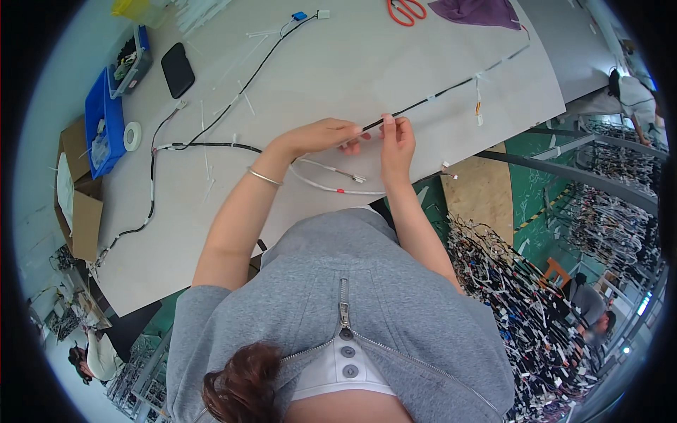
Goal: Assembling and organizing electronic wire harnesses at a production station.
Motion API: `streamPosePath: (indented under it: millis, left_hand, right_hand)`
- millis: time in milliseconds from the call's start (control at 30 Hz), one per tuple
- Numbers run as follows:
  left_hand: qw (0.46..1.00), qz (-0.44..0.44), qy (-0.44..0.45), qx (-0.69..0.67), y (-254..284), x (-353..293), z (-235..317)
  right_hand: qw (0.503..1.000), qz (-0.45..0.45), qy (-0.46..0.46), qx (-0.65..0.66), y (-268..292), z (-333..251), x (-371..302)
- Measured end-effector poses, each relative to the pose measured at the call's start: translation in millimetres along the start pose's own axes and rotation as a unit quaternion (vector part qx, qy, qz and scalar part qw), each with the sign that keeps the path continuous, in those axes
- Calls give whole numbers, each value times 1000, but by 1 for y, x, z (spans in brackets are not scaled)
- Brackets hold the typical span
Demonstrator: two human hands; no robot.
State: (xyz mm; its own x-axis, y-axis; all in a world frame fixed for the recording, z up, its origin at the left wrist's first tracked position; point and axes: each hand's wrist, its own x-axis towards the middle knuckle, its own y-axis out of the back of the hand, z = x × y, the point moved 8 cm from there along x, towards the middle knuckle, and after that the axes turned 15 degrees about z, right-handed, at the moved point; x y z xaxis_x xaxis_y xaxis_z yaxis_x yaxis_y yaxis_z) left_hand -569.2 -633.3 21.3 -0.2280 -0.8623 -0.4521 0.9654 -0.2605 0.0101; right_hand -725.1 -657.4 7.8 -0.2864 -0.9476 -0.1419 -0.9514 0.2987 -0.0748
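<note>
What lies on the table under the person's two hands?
Below the left hand and right hand, which pinch a black cable, a white wire curves across the table. Anything directly beneath the palms is hidden.

I see both hands meeting over the pale grey worktable (352, 63). My left hand (326, 136) closes its fingers around a black cable (451, 87), and my right hand (396, 141) pinches the same cable just beside it, thumb and fingertips touching it. The cable runs up and to the right across the table, banded with white ties. A silver bangle (264, 177) sits on the left wrist. Below the hands lies a white wire (331, 185) with a red mark. Another black cable harness (211, 146) curves off to the left. Orange-handled scissors (406, 10) lie at the far edge, a black phone-like slab (177, 69) near blue bins (102, 120), and a roll of white tape (132, 135) beside them.
</note>
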Motion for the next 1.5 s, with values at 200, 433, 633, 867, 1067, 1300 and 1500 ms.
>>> streamPosePath:
  millis: [200, 433, 633, 867, 1067, 1300, 1500]
  left_hand:
    - [997, 9, 27, 76, 5, -5, 0]
    - [997, 44, 29, 59, 13, -11, -3]
    - [996, 80, 25, 9, 22, -15, -16]
    - [999, 37, 26, 19, 39, -37, -22]
    - [992, 126, -10, 16, 43, -45, -33]
    - [987, 56, 69, -131, 42, -63, -37]
    - [989, 110, -74, -64, 45, -68, -41]
  right_hand:
    - [997, -14, -69, 18, -1, 9, 0]
    - [988, -37, -124, 89, -10, 7, -3]
    - [985, -126, -118, 26, -30, 3, -18]
    - [986, -91, -136, 31, -31, 5, -19]
    - [992, -74, -92, 39, -36, -1, -29]
    - [985, -81, -145, 47, -29, 4, -23]
    - [985, -72, -146, 56, -32, 10, -25]
